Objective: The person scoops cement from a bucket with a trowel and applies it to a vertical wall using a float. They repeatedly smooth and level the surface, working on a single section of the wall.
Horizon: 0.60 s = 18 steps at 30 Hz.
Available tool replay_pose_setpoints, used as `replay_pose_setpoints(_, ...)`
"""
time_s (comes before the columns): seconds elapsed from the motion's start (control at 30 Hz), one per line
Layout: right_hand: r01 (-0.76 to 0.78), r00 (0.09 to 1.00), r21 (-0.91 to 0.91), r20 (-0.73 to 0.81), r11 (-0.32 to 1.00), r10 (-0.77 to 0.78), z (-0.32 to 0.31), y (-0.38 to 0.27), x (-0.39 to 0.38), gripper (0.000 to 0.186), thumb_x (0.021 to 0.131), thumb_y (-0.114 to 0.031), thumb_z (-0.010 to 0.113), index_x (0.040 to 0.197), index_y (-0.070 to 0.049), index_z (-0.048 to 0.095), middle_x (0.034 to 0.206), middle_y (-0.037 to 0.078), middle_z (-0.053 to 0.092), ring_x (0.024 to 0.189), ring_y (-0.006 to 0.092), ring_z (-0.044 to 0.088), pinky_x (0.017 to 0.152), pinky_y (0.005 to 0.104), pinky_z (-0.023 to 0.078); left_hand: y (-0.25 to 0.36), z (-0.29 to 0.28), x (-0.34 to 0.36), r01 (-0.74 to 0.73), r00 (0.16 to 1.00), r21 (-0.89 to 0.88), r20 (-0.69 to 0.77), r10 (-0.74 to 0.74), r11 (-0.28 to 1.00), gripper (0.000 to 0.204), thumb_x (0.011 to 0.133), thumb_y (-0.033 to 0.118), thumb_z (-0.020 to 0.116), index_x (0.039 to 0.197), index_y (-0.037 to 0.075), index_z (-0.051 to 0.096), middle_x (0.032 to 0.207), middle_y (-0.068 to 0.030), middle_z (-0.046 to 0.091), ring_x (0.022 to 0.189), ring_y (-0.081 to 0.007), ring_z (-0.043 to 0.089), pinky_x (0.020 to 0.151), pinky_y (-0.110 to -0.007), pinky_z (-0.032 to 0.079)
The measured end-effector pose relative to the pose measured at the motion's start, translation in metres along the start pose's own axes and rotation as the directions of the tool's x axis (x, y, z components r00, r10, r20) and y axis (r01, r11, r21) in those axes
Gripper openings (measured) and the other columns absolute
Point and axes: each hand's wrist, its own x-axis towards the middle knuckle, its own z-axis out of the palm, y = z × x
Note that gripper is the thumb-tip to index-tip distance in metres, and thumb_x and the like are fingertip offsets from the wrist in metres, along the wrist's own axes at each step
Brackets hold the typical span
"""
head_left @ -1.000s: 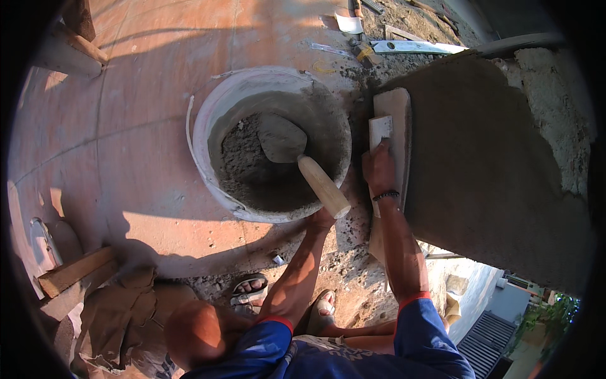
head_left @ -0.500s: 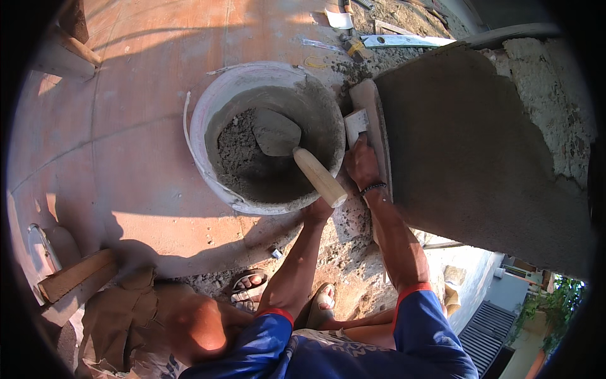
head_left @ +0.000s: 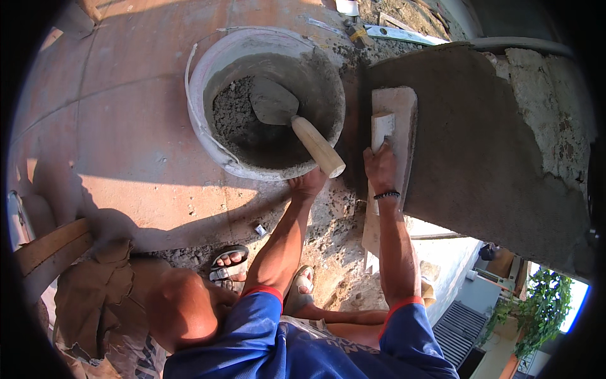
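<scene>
My right hand (head_left: 380, 169) is closed round the handle of a long, pale plastering float (head_left: 404, 120). The float lies against the wet grey mortar (head_left: 470, 142) of the wall at right. My left hand (head_left: 307, 183) is at the near side of a white bucket (head_left: 201, 136), just below its rim; its fingers are mostly hidden. Inside the bucket is grey mortar (head_left: 230, 110). A trowel (head_left: 274, 101) rests in the bucket, its wooden handle (head_left: 317, 146) slanting over the rim above my left hand.
Bare, rough masonry (head_left: 530, 107) borders the mortar at right. A spirit level (head_left: 404, 35) lies at the far edge among rubble. Torn brown paper sacks (head_left: 95, 303) and a wooden board (head_left: 53, 249) are at lower left. A leafy plant (head_left: 546, 309) stands at lower right.
My right hand has moved the float rightward, off the edge beside the bucket and onto the mortared surface; its broad back now shows. My left hand stays at the bucket.
</scene>
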Motion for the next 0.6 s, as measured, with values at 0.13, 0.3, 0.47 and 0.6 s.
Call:
replay_pose_setpoints(0.13,-0.005,0.995,-0.034,0.103,0.999,0.008,0.035,0.040,-0.045,0.049,0.079,-0.028,0.065,0.113,0.006,0.054,0.091,0.031,0.064,0.090,0.0469,0.062,0.079,0.0515,0.052,-0.006,-0.007,0.003,0.006,0.986,-0.022,0.168,-0.002,1.000,0.036,0.079,0.033,0.066,0.102,0.006,0.068,0.101,-0.0153,0.067,0.096,-0.0365,0.062,0.087,-0.050,0.046)
replay_pose_setpoints(0.3,-0.283,0.939,0.019,0.208,0.959,0.273,0.044,0.049,-0.123,0.044,0.080,-0.027,0.062,0.109,0.005,0.054,0.093,0.033,0.064,0.091,0.0483,0.062,0.080,0.0532,0.052,-0.017,-0.002,0.002,-0.006,0.993,-0.038,0.116,0.010,0.999,0.039,0.081,0.034,0.065,0.107,0.005,0.067,0.106,-0.0163,0.066,0.100,-0.0373,0.061,0.089,-0.050,0.046)
replay_pose_setpoints(0.47,-0.248,0.960,0.087,0.156,0.965,0.233,0.049,0.043,-0.126,0.039,0.082,-0.025,0.061,0.101,0.008,0.054,0.089,0.035,0.062,0.091,0.0500,0.061,0.077,0.0523,0.051,-0.018,0.009,-0.001,-0.112,0.984,0.042,-0.136,0.117,0.993,0.041,0.082,0.032,0.065,0.113,0.004,0.063,0.109,-0.0184,0.065,0.101,-0.0376,0.061,0.090,-0.048,0.047)
replay_pose_setpoints(0.6,-0.177,0.974,0.147,0.169,0.973,0.151,0.048,0.043,-0.094,0.038,0.083,-0.025,0.061,0.098,0.009,0.053,0.087,0.036,0.061,0.088,0.0510,0.060,0.073,0.0517,0.051,-0.006,0.011,-0.006,0.006,0.998,-0.172,-0.057,-0.016,0.985,0.037,0.081,0.029,0.066,0.108,0.005,0.063,0.101,-0.0190,0.066,0.096,-0.0399,0.061,0.083,-0.049,0.048)
